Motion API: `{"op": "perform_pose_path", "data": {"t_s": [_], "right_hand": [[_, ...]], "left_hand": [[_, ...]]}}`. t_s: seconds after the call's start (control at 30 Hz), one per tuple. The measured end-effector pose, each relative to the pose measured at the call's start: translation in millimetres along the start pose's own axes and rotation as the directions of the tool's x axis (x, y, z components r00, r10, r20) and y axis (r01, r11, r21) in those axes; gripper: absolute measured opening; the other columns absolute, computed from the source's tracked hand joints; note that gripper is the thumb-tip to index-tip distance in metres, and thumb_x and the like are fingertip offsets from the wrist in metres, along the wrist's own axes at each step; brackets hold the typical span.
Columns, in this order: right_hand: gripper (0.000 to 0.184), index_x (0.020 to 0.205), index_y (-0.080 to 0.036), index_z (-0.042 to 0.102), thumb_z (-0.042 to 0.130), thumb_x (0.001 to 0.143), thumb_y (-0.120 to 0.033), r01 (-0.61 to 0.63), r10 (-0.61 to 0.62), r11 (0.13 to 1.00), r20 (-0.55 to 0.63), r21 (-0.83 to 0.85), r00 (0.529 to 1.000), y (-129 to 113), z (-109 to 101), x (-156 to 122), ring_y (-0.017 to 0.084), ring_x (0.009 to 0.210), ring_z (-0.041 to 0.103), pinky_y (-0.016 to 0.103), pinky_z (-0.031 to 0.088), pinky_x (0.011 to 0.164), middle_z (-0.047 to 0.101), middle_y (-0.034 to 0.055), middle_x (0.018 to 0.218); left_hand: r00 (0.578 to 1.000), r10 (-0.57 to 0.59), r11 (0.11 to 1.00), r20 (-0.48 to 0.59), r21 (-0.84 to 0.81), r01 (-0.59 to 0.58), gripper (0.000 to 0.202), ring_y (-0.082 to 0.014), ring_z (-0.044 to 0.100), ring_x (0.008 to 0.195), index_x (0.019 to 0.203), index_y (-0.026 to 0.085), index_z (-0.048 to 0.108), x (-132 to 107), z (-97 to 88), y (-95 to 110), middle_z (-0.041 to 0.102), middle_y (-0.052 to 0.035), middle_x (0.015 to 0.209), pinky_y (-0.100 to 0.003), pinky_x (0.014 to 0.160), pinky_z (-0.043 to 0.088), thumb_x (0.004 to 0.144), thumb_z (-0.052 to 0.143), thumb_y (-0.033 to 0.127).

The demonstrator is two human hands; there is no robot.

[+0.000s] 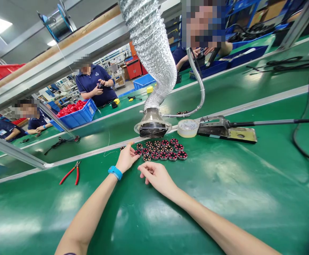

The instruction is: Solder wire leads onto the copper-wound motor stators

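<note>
A cluster of small round motor stators [163, 156], with dark cores and pinkish-red or copper-coloured windings, lies on the green bench below a fume hood. My left hand [126, 157], with a blue band at the wrist, reaches to the cluster's left edge. Its thumb and fingers are around one stator [138, 152], which seems to rest on the bench still. Just in front of the cluster is my right hand [157, 176], its fingers loosely bent and slightly apart. Nothing shows between them, though the palm side is partly hidden.
A foil duct ends in a fan hood [153, 129] low over the stators. Right of it are a tape roll [187, 128] and a soldering iron stand [214, 126] with a cable. Red-handled cutters [73, 173] lie left. Co-workers sit beyond the metal rail [109, 145].
</note>
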State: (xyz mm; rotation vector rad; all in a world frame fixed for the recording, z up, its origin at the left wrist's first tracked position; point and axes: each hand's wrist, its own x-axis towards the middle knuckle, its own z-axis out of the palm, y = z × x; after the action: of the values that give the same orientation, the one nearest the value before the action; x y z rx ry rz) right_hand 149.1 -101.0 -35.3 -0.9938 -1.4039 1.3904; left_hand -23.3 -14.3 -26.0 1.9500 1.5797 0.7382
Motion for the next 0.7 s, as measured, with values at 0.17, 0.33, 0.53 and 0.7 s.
{"op": "perform_pose_path", "data": {"t_s": [0.17,0.33,0.53,0.7], "right_hand": [[0.032,0.08,-0.018,0.068,0.057,0.091,-0.046,-0.003,0.004,1.0,0.038,-0.017,0.999,1,-1,-1,0.011,0.047,0.059,0.023,0.044,0.05,0.07,0.0023,0.07],[0.037,0.083,-0.017,0.07,0.057,0.09,-0.051,-0.001,0.001,1.0,0.038,-0.009,0.999,0,-4,-4,0.011,0.047,0.058,0.023,0.044,0.049,0.07,0.0031,0.07],[0.038,0.086,-0.016,0.071,0.058,0.089,-0.053,-0.038,0.04,0.999,0.114,-0.017,0.993,-2,-1,-10,0.011,0.047,0.059,0.023,0.045,0.049,0.07,0.0034,0.071],[0.038,0.085,-0.016,0.07,0.06,0.088,-0.053,-0.06,0.062,0.998,0.146,-0.023,0.987,2,4,-11,0.011,0.047,0.058,0.024,0.046,0.05,0.07,0.0029,0.07]], "left_hand": [[1.0,-0.004,1.0,-0.005,-0.028,0.004,0.064,-0.0123,0.065,0.076,0.138,0.017,0.049,1,1.1,1,0.065,-0.0018,0.094,-0.029,0.074,0.058,0.08,0.077,0.016],[0.998,0.056,0.995,-0.021,0.087,-0.054,0.057,-0.0178,0.066,0.092,0.133,0.018,0.055,-20,-43.7,6,0.067,-0.0079,0.11,-0.035,0.085,0.056,0.081,0.078,0.028],[0.979,0.024,0.906,0.204,0.409,-0.108,0.065,-0.0274,0.063,0.112,0.128,0.022,0.062,-92,-93.0,6,0.065,-0.0091,0.122,-0.04,0.097,0.051,0.078,0.077,0.06],[0.988,-0.154,0.768,0.024,0.632,0.104,0.038,-0.0263,0.066,0.091,0.108,0.019,0.066,-124,-69.7,-2,0.065,-0.0092,0.1,-0.037,0.081,0.051,0.087,0.069,0.05]]}}
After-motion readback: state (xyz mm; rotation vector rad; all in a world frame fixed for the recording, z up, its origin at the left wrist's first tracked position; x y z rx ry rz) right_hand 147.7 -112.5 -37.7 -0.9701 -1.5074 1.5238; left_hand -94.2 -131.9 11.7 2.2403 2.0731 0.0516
